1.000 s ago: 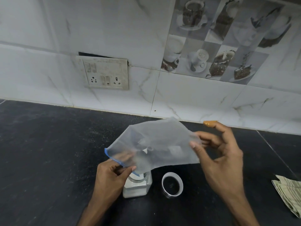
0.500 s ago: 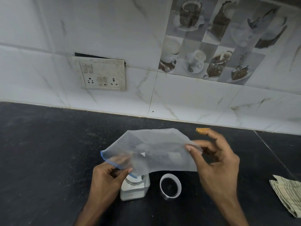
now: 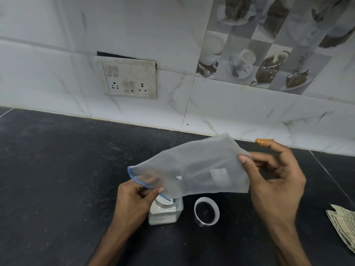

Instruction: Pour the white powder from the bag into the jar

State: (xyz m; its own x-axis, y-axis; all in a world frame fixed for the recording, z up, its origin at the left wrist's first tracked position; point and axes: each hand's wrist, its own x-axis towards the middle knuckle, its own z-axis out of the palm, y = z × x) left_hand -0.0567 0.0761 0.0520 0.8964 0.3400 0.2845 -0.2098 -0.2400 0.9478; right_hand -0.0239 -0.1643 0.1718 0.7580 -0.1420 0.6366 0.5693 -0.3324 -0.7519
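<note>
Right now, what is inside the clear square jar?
White powder lies in the lower body of the clear square jar; the translucent blue-edged plastic bag covers its mouth.

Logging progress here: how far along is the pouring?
Done: the lid lies off beside the jar, which already holds white powder. In hand: the left hand and right hand tilt the bag, its blue mouth at the jar's opening. Left: shaking out any traces; the bag looks almost empty.

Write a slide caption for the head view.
Left hand and right hand tilt the plastic bag mouth-down over the open jar.
</note>
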